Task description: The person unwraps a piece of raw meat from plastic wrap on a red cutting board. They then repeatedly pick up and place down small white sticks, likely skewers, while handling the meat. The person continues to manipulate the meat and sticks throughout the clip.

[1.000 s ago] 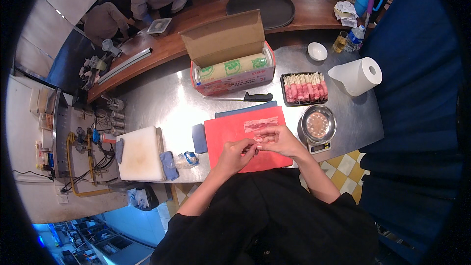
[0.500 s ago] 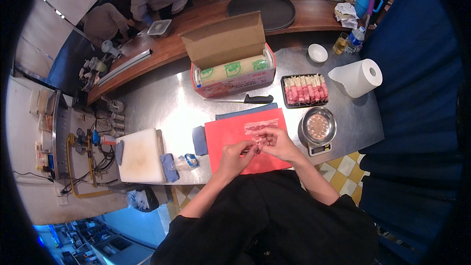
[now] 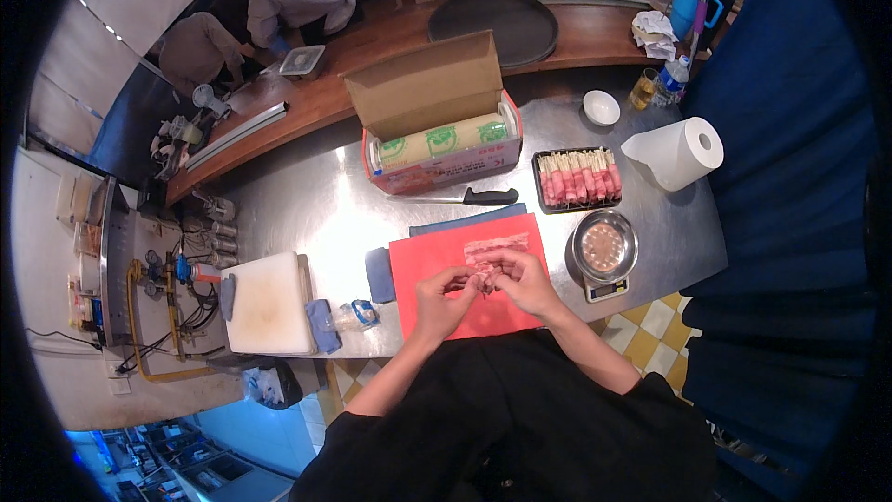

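Note:
A red cutting board (image 3: 429, 265) lies on the steel counter (image 3: 316, 204) in front of me. A thin strip of raw meat (image 3: 494, 248) lies flat on its far half. My left hand (image 3: 443, 297) and my right hand (image 3: 522, 279) meet over the middle of the board, fingertips pinched together on a small piece of meat roll between them. What exactly the fingers enclose is mostly hidden.
A black tray of finished meat rolls (image 3: 577, 178) and a black-handled knife (image 3: 462, 197) lie beyond the board. A metal bowl on a scale (image 3: 604, 251), a paper towel roll (image 3: 675, 152), an open box of wrap (image 3: 437, 125) and a white board (image 3: 266, 303) surround it. Two people work at the far counter.
My hands have stayed over the board, fingers working the meat piece slightly; nothing else has moved.

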`<state>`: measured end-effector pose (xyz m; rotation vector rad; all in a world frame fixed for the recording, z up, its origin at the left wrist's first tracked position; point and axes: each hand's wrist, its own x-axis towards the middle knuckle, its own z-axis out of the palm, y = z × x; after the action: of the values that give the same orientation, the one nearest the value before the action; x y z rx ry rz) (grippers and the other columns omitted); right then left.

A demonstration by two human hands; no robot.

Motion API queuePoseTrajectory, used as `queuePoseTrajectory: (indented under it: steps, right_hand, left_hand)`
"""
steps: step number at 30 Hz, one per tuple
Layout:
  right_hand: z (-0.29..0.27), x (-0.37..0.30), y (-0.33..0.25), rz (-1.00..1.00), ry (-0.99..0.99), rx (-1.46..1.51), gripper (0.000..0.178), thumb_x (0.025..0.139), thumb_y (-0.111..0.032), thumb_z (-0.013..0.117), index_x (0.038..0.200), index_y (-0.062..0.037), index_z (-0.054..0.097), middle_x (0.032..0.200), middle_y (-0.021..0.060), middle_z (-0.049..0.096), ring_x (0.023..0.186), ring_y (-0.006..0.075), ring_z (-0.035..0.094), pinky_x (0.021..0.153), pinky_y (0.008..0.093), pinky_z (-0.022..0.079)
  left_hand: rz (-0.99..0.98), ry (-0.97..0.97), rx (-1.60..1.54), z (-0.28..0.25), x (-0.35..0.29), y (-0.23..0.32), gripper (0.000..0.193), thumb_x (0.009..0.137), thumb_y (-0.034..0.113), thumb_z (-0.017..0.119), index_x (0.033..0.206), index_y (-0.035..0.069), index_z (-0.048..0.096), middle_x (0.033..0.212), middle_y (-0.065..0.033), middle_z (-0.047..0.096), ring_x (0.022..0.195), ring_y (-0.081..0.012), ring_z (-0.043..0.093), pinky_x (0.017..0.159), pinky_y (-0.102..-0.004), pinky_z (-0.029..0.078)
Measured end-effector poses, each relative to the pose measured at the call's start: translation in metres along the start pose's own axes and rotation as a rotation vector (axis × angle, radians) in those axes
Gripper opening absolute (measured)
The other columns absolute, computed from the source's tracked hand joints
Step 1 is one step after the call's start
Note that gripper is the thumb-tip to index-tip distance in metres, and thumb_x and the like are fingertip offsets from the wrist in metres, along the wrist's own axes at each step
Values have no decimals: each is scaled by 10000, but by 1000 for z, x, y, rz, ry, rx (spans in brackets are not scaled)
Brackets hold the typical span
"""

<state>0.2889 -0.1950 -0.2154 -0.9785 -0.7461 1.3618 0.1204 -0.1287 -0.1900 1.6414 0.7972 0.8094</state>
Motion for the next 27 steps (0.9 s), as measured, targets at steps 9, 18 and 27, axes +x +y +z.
queuePoseTrajectory:
  steps: [9, 18, 27]
  right_hand:
    - [-2, 5, 5, -112, 23, -34, 348, 926, 32, 664, 1267, 78, 610, 1299, 141, 612, 1041, 188, 679, 862, 311, 597]
    - [3, 14, 7, -54, 37, -118, 341, 936, 75, 584, 1276, 63, 596, 1197, 129, 653, 1065, 182, 673, 931, 326, 594]
    - [2, 23, 5, 182, 164, 58, 380, 888, 93, 574, 1259, 29, 625, 1115, 102, 692, 942, 136, 686, 781, 264, 600]
  left_hand:
    - [-63, -39, -257, 1, -2, -22, 282, 918, -36, 712, 1183, -37, 614, 1075, -102, 704, 960, -128, 686, 812, -275, 582]
    - [-67, 66, -227, -7, 5, -35, 301, 957, -44, 649, 1234, -8, 535, 1017, -57, 614, 939, -106, 630, 823, -265, 561]
    - [-204, 152, -477, -14, 11, -52, 358, 994, -20, 595, 1318, 19, 449, 1075, -54, 549, 953, -118, 623, 852, -275, 571]
